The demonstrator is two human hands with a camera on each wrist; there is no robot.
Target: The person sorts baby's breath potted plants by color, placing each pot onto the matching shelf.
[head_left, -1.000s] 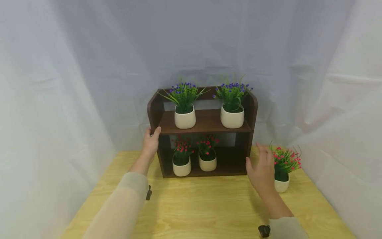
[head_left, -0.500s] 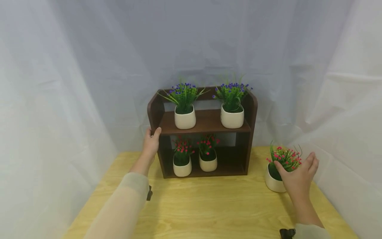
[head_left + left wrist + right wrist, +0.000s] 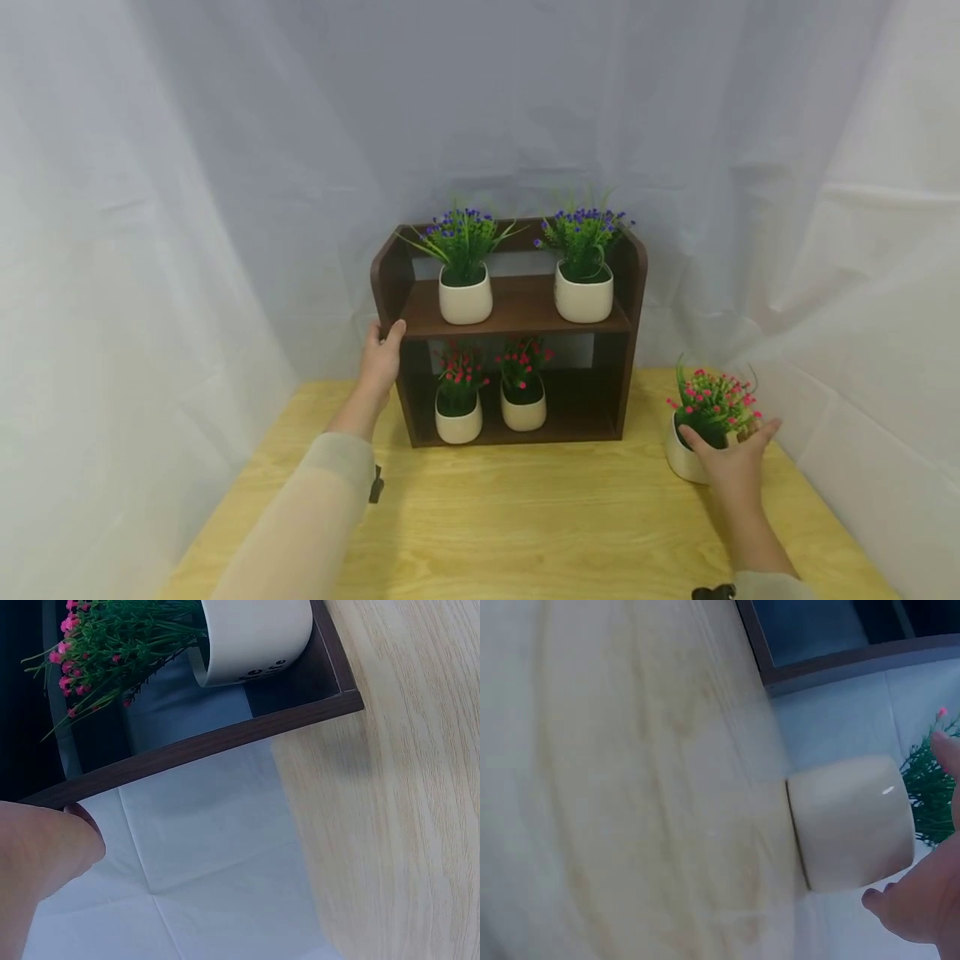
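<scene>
A dark brown two-tier wooden shelf (image 3: 517, 332) stands on the table. My left hand (image 3: 379, 363) grips its left side panel at the middle board, thumb on the front edge, fingers mostly hidden behind. At the far right, a white pot (image 3: 681, 457) holds an artificial plant with pink flowers (image 3: 720, 398). Around this pot spreads my right hand (image 3: 738, 468), thumb over the near rim and fingers extended along its right side. In the right wrist view the pot (image 3: 851, 825) sits upright on the table, fingertips (image 3: 877, 898) right by its wall.
Two white pots with purple flowers (image 3: 465, 300) (image 3: 583, 298) stand on the upper board. Below, two pots with red-pink flowers (image 3: 458, 423) (image 3: 522, 412) occupy the left and middle of the lower tier. White sheeting (image 3: 480, 100) surrounds the wood-grain table (image 3: 517, 517).
My right hand has moved right from beside the shelf, over to the pink-flowered pot, then lowered around it. My left hand keeps its place on the shelf.
</scene>
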